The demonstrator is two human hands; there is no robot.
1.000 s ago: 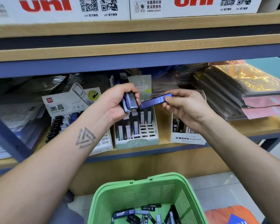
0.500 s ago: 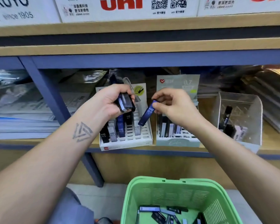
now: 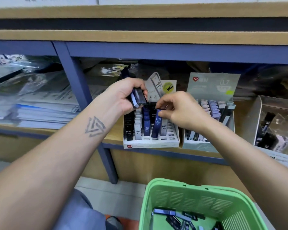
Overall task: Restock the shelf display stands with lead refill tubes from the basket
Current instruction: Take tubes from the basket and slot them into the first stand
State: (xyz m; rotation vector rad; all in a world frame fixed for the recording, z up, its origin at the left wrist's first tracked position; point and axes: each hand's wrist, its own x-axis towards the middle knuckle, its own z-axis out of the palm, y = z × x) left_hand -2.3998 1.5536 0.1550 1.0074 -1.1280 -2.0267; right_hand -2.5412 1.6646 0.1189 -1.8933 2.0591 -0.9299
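Head view: The left hand (image 3: 123, 97) is curling its fingers around a small bundle of lead refill tubes (image 3: 138, 98), holding them above the rear of the white display stand (image 3: 150, 143). Just right of that grip, the right hand (image 3: 178, 112) is pinching the top end of a blue tube marked HB 0.5 (image 3: 157, 124) between thumb and fingertips. Below this grip, the blue tube is standing nearly upright with its lower end in a front slot of the white stand, between a blue tube on its left and a grey one on its right. Black, grey and blue tubes are filling the columns under the left grip. Right of the right grip, a second stand (image 3: 206, 145) is holding pale tubes. Well below both grips, a green basket (image 3: 173, 193) is holding loose tubes (image 3: 176, 218).
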